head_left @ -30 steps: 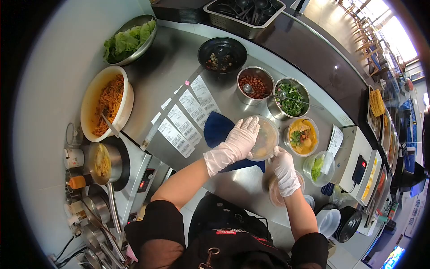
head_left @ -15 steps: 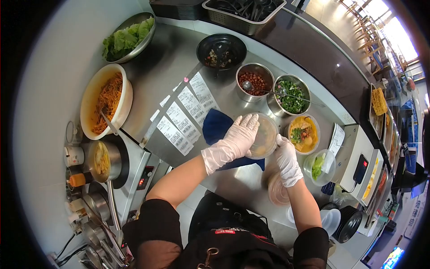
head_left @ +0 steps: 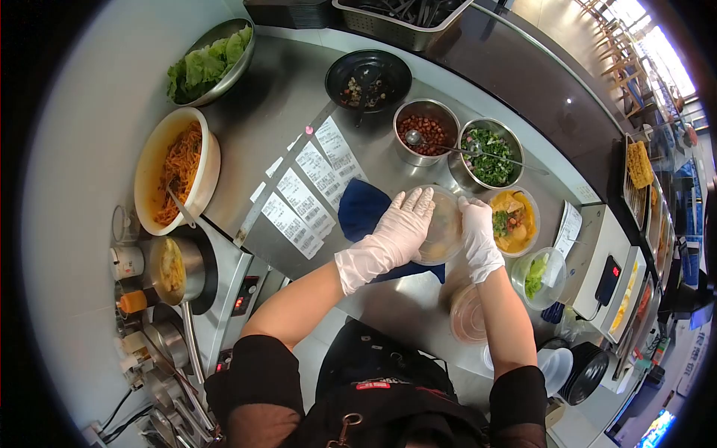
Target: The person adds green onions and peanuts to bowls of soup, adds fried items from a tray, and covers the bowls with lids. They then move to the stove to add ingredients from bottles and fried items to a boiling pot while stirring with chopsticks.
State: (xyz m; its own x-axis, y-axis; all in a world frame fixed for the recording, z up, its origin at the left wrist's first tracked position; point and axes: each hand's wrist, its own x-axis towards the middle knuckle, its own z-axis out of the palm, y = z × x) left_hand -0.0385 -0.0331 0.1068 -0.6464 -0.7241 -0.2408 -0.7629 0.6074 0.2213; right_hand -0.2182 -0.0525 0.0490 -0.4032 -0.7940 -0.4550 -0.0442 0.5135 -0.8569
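Observation:
A round clear container with a lid (head_left: 441, 231) stands on the steel counter, partly over a dark blue cloth (head_left: 361, 209). My left hand (head_left: 399, 228), in a clear glove, lies on the lid's left side with its fingers stretched out. My gloved right hand (head_left: 478, 231) presses at the lid's right edge, its fingers bent together. An open container of yellow soup with greens (head_left: 514, 224) stands just right of my right hand. Behind are a pot of peanuts (head_left: 428, 127) and a pot of chopped greens (head_left: 489, 166), with a ladle across them.
Printed labels (head_left: 306, 194) are stuck on the counter at centre left. A white bowl of shredded carrot (head_left: 210, 172) and a bowl of lettuce (head_left: 237, 71) stand left. A black bowl (head_left: 392, 75) sits behind. At right are a lettuce container (head_left: 553, 280) and a label printer (head_left: 590, 254).
My right hand has moved up along the container's edge, and its fingers are now at the lid's upper right. My left hand remains on the lid. The view has shifted slightly.

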